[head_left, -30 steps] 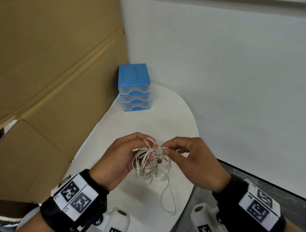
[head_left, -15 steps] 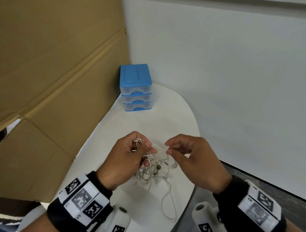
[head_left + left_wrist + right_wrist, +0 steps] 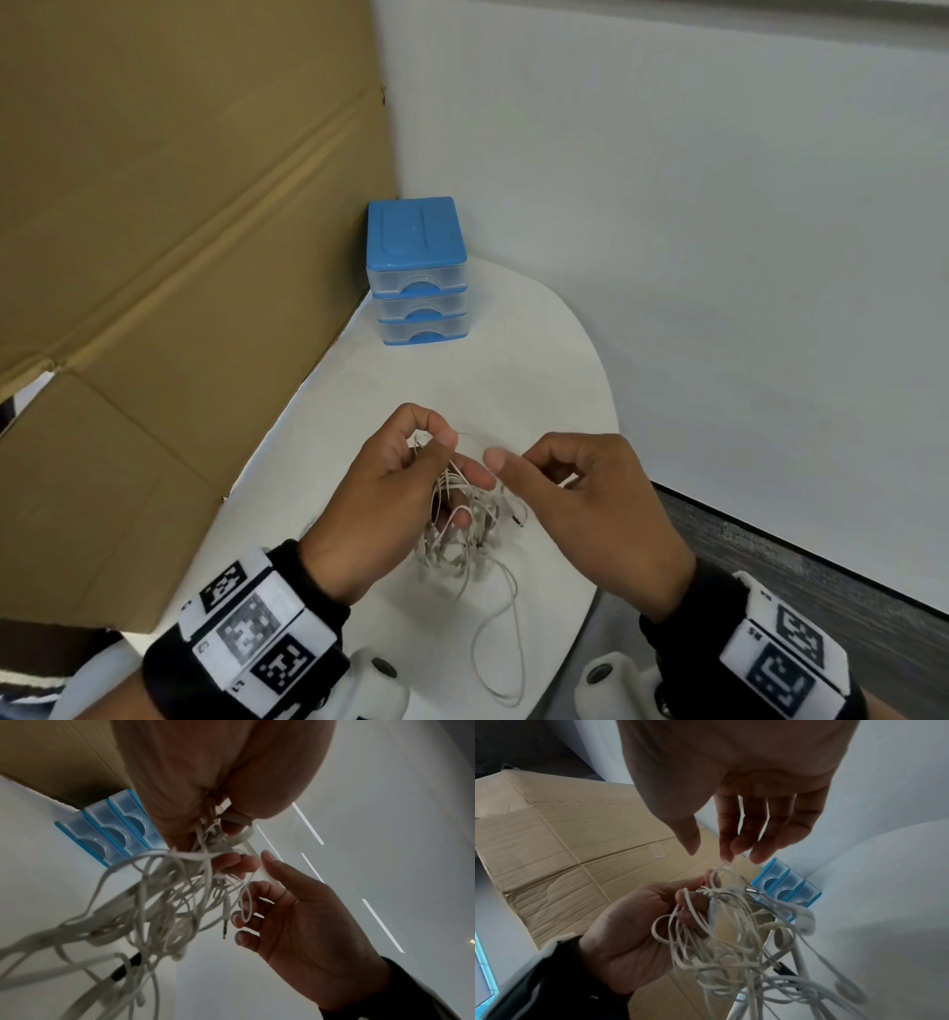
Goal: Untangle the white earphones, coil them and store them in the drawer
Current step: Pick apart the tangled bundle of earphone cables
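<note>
Left hand (image 3: pixel 382 506) pinches the top of the white earphones (image 3: pixel 464 534), a knotted bundle of thin cable hanging over the tabletop (image 3: pixel 503 390), one long loop trailing toward the near edge. Right hand (image 3: pixel 585 509) sits just beside it, fingers loosely spread, gripping nothing that I can see. Behind, well apart, the blue drawer unit (image 3: pixel 418 272) stands closed at the tabletop's far end beside the cardboard (image 3: pixel 179 231). Bare surface lies between. Wristbands (image 3: pixel 251 627) carry square coded markers.

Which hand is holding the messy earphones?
The left hand. Its fingers curl round the tangled white earphones and grip the bunch. The right hand just reaches toward them with loose fingers, gripping none of the bunch.
</note>
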`<state>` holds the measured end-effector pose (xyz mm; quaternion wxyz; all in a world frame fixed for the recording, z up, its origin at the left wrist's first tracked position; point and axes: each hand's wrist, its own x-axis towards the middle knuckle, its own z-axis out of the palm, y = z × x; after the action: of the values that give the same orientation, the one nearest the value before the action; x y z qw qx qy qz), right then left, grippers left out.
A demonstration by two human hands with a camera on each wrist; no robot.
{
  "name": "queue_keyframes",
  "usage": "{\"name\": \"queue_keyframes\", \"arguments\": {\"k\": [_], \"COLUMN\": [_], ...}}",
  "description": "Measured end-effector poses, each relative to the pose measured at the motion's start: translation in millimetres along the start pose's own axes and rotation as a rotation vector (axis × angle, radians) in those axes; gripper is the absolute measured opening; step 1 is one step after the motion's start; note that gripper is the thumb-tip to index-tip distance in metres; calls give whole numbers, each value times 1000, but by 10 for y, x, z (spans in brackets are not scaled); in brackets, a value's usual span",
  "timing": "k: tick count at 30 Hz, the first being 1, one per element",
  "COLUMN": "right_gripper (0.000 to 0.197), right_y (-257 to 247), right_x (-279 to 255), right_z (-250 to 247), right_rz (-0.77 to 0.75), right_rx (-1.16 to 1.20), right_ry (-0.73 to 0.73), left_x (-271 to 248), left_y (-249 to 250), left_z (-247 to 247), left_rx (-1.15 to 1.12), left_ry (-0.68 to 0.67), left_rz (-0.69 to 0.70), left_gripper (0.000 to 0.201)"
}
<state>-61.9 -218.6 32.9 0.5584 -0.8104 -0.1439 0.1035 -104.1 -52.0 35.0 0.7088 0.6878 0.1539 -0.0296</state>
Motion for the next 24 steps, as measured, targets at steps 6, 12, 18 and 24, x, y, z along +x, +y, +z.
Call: {"name": "queue_keyframes", "arguments": {"k": [6, 12, 18, 24], "right_gripper": [21, 4, 19, 7], "right_y": [57, 62, 51, 32], "right_x": [30, -1, 77, 121], "right_z": [-1, 35, -4, -63], "right_rz": [83, 90, 124, 236], "right_rx": [51, 142, 389, 715], "right_ry": [-162, -200, -28, -145], "left_x": [-28, -29, 40, 79], "left_y": [-34, -19, -31, -65], "left_z": [40, 24, -55, -109], "left_rx": [24, -46, 45, 162], "left_ry": [-51, -62, 10, 61], "left_rz": [25, 15, 33, 31], "left_gripper": [10, 11, 9, 11]}}
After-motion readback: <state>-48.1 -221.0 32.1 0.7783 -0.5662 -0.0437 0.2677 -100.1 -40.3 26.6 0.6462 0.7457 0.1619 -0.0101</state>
